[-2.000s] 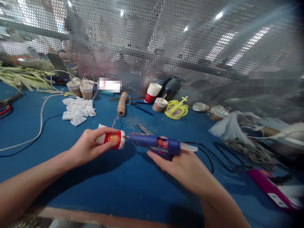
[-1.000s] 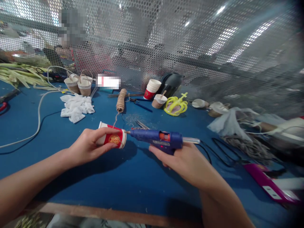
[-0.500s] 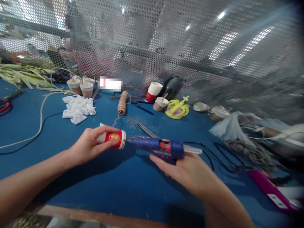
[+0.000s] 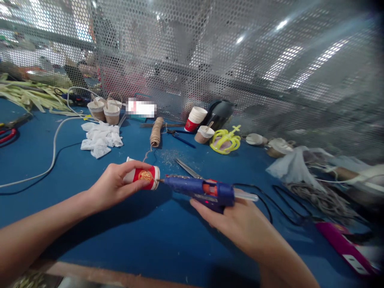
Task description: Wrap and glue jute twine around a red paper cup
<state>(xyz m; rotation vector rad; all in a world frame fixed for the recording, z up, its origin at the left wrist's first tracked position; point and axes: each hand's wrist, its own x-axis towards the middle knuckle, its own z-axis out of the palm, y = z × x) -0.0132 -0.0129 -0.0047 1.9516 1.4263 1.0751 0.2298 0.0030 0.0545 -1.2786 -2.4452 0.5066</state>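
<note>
My left hand (image 4: 120, 184) grips a red and white paper cup (image 4: 144, 176) lying on its side in the air, thumb and fingers closed around it. A thin strand of twine runs from the cup's base end to a roll of twine (image 4: 157, 132) behind it. In my right hand (image 4: 237, 218) is a blue hot glue gun (image 4: 198, 190) with a clear glue stick out of its back and a red light on its side. Its nozzle points left and is at the cup's rim near the twine; whether it touches, I cannot tell. Scissors (image 4: 189, 168) lie just behind the gun.
Behind stand stacked cups (image 4: 196, 118), a twine-wrapped cup (image 4: 204, 135) and a yellow crown-shaped piece (image 4: 225, 141). Crumpled white cloth (image 4: 102, 139) and a white cable (image 4: 54, 150) lie left. At right are a black cord (image 4: 288, 210) and a purple power strip (image 4: 345, 248). A perforated metal screen (image 4: 192, 60) closes the back.
The whole view has shifted slightly, so things appear a little lower and to the right. Cup and glue gun stay in nearly the same position relative to each other.
</note>
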